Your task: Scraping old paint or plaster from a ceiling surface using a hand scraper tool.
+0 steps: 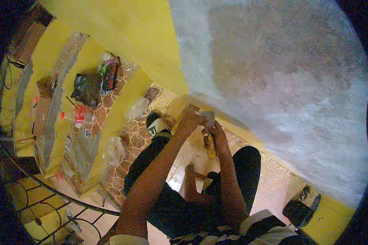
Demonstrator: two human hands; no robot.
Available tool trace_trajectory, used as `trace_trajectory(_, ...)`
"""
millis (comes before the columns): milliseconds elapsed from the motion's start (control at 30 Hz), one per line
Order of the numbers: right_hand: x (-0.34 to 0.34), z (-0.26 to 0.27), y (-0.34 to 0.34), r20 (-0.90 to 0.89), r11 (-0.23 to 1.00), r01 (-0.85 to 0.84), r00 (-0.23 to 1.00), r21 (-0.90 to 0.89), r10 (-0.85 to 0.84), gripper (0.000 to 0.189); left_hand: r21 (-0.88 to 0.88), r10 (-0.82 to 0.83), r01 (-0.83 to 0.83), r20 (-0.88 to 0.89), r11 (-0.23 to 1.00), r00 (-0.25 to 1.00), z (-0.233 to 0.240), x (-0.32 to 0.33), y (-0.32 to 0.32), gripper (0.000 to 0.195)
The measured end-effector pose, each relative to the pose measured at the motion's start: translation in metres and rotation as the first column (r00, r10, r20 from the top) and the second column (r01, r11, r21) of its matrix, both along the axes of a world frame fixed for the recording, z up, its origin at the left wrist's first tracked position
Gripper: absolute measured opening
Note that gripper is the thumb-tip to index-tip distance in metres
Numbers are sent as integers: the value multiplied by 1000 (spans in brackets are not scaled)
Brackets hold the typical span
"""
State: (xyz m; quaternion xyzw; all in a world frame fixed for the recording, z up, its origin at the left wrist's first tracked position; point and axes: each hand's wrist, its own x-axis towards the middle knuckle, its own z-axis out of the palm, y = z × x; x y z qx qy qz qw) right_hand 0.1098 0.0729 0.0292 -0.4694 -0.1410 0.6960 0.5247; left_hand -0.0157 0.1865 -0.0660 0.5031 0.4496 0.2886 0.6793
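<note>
A scraper with a flat metal blade (207, 118) and a yellow handle (212, 150) is in my right hand (218, 138), its blade pointing up towards the wall. The fingers curl around the neck and upper handle. My left hand (190, 116) is at the left edge of the blade, close to the foot of the wall; whether its fingertips pinch the blade is not clear. Before me rises a wall that is yellow (141, 27) on the left and patchy grey-white (282, 79) on the right. A yellow strip (233, 118) runs along its base.
Steps with stone-patterned treads (138, 136) descend at left. On them lie a black plastic bag (87, 88), a bottle with a red label (81, 114) and a clear plastic bag (114, 151). A metal railing (76, 200) curves at lower left. A dark object (297, 211) stands at lower right.
</note>
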Motion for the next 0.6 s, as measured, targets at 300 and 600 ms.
trace_trajectory(300, 26, 8, 2, -119, 1000, 10, 993, -10, -12, 44, -183, 106, -132, -145, 974, 984, 86, 9, -3, 47)
trace_trajectory(600, -1, -4, -8, 71, 998, 53, 996, -16, -52, 42, 63, 126, -117, -164, 991, 978, 47, -16, 11, 41)
